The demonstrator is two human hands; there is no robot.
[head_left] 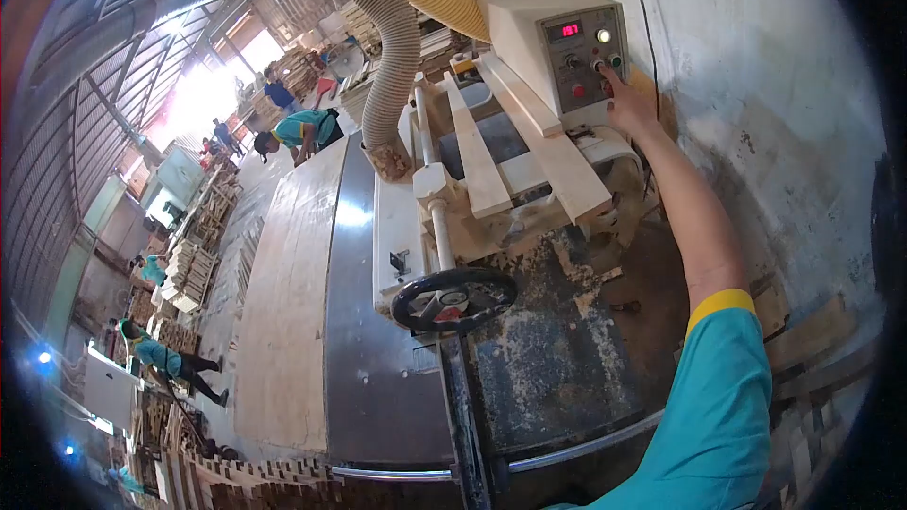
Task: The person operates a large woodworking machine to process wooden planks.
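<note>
My right hand [631, 106] reaches up to the control panel [578, 55] of a machine, at the upper right. Its stretched index finger touches a small button or knob on the panel; the other fingers are partly hidden. A red digital display [570, 30] glows on the panel, beside a lit round white lamp [603, 36]. Below the display sits a red button [578, 91]. Left of the panel, long wooden boards [548, 151] lie across the machine, with another narrow board [475, 146] beside them. My left hand is out of view.
A black handwheel [453, 299] stands at the machine's near side. Ribbed hoses [392, 47] hang above. Left lies a large wooden sheet [288, 321] on a dark table [378, 397]. A co-worker [300, 132] bends over its far end. A wall [756, 85] rises at right.
</note>
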